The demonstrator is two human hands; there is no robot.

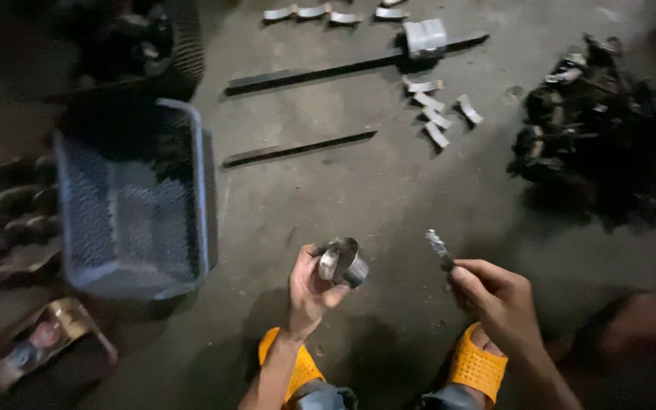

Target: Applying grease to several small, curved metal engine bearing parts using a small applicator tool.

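**Metal ring in one hand, small tool in the other**

The left hand is curled around a short shiny metal cylinder ring at six o'clock. The right hand pinches a thin dark metal tool, tip toward eleven o'clock. A blue plastic mesh basket sits at nine o'clock on the grey concrete floor.
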